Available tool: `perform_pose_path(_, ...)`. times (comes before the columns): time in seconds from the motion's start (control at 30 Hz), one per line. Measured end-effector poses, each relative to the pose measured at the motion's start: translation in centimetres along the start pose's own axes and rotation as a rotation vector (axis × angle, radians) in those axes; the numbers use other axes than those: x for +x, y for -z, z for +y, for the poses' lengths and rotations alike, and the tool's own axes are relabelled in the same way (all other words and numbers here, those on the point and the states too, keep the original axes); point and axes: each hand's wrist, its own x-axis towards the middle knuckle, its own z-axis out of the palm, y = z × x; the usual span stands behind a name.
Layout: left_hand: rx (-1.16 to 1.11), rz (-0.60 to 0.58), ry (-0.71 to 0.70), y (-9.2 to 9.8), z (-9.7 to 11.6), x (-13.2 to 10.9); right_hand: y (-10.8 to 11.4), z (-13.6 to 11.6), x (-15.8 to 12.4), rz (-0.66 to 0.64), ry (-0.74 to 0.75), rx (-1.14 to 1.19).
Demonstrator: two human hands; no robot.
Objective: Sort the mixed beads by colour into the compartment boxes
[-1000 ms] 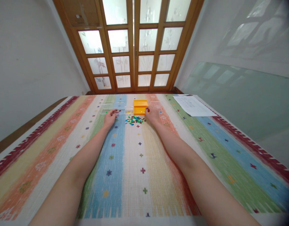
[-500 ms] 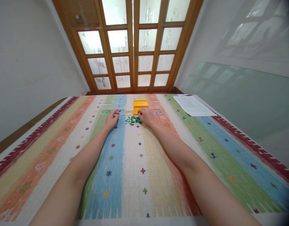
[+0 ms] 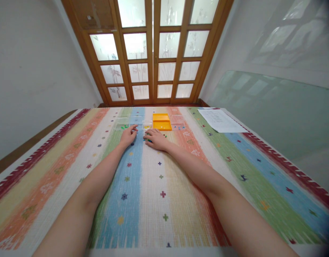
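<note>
My right hand [image 3: 157, 139] lies low over the heap of small coloured pieces [image 3: 165, 135], fingers stretched out and a little apart. Most of the heap is hidden beneath it; a few green and dark bits show at its edges. To its left, my left hand [image 3: 128, 136] rests on the cloth with fingers loosely curved and thumb apart, and I see nothing held in it. Just beyond its fingertips are green pieces [image 3: 124, 127] in a clear tray. Behind my right hand stands an open orange box [image 3: 161, 117] with a small pale piece inside.
Yellow pieces [image 3: 147, 127] lie in a clear compartment left of the orange box, blue pieces [image 3: 180, 127] in another to its right. A printed sheet [image 3: 220, 120] lies at the far right of the striped tablecloth [image 3: 153, 200]. Wooden glazed doors [image 3: 153, 64] stand beyond.
My right hand has moved left and nearer from the orange box's front edge onto the heap, covering it and uncovering the box. My left hand has barely moved.
</note>
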Motion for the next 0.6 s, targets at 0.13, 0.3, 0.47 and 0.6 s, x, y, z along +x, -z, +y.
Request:
perform_pose_path(0.13,0.024,-0.009,-0.009,-0.1,0.0,0.0,-0.1,0.2,0.1,0.031,0.058,0.062)
perform_pose_path(0.3,0.060,-0.022,-0.031,-0.1,0.0,-0.1,-0.2,0.1,0.3,0.055,0.076,0.116)
perform_pose_path(0.47,0.090,-0.047,-0.055,-0.2,-0.1,-0.2,-0.4,0.5,0.4,0.086,0.050,0.165)
perform_pose_path(0.6,0.131,-0.063,-0.070,-0.2,-0.2,-0.2,-0.2,2.2,0.1,0.200,-0.085,0.202)
